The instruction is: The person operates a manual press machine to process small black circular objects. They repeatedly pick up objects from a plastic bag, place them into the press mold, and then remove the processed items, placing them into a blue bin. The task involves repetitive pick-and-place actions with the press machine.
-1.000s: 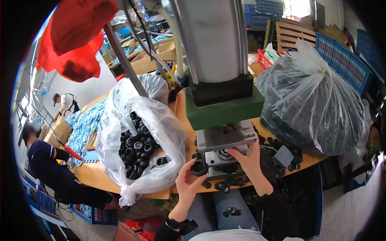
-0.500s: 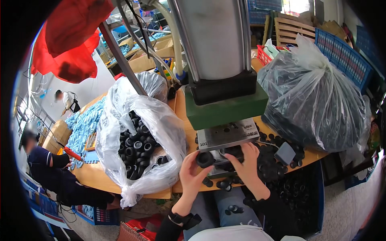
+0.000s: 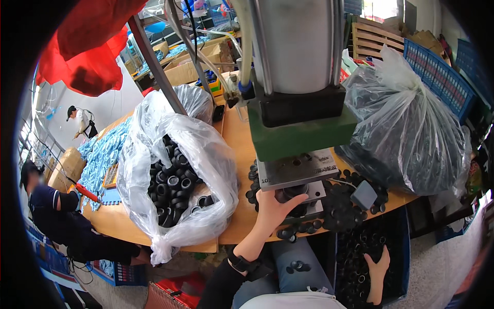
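Observation:
My left hand (image 3: 272, 211) reaches into the gap of the press and has its thumb and fingers around a round black rubber part (image 3: 295, 191). That part sits between the upper metal die plate (image 3: 293, 170) and the lower metal block (image 3: 315, 207); my fingertips behind it are partly hidden. Low on the right, my right hand (image 3: 378, 268) is over a blue crate (image 3: 410, 242) of black rings, thumb and fingers spread, with nothing seen in it. The press's green block (image 3: 303, 135) hangs above the die plate.
Loose black parts (image 3: 345, 213) lie around the press, beside a small grey block (image 3: 364, 196). An opened clear bag (image 3: 216, 206) of black rubber parts stands left, a full tied bag (image 3: 406, 123) right. At far left, a person (image 3: 56, 216) works by light-blue pieces (image 3: 105, 147).
My right hand has left the press and moved down right to the blue crate. My left hand has brought the black part right, into the press gap. The view has shifted slightly.

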A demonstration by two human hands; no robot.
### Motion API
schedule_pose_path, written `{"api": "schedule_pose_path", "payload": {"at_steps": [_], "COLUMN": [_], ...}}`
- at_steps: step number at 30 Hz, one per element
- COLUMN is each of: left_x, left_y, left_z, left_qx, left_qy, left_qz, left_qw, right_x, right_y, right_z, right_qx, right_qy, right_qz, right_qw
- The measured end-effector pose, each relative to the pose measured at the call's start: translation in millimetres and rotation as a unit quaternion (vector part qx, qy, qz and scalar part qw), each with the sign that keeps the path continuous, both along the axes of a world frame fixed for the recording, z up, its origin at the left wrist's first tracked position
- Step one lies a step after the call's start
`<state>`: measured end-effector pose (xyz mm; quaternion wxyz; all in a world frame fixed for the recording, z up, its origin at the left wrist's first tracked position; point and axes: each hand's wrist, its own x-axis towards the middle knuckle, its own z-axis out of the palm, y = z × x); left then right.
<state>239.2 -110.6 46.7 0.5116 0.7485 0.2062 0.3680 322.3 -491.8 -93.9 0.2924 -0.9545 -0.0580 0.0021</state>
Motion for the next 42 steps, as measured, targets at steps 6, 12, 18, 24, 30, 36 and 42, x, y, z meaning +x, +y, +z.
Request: {"api": "schedule_pose_path", "payload": {"at_steps": [6, 12, 18, 24, 30, 36, 42], "left_x": [-6, -44, -147, -193, -193, -207, -197], "left_y": [3, 17, 122, 239, 279, 285, 218], "left_z": [8, -3, -24, -55, -40, -21, 12], "left_qx": [0.188, 0.244, 0.3, 0.325, 0.288, 0.353, -0.023], "left_qy": [-0.024, -0.031, 0.076, 0.362, 0.451, 0.416, 0.11], "left_qz": [0.038, 0.013, 0.241, 0.4, 0.331, 0.193, 0.163], "left_qw": [0.981, 0.969, 0.92, 0.776, 0.777, 0.816, 0.98], "right_x": [49, 97, 94, 84, 10, 5, 8], "right_y": [69, 161, 172, 178, 240, 307, 304], "right_z": [38, 23, 21, 60, 122, 121, 114], "right_qx": [-0.014, -0.14, -0.139, 0.094, 0.341, 0.605, 0.257], "right_qy": [-0.155, -0.159, -0.201, -0.183, -0.144, 0.081, -0.28], "right_qz": [0.155, 0.246, 0.236, 0.26, 0.37, 0.335, 0.34], "right_qw": [0.975, 0.946, 0.94, 0.943, 0.852, 0.718, 0.86]}}
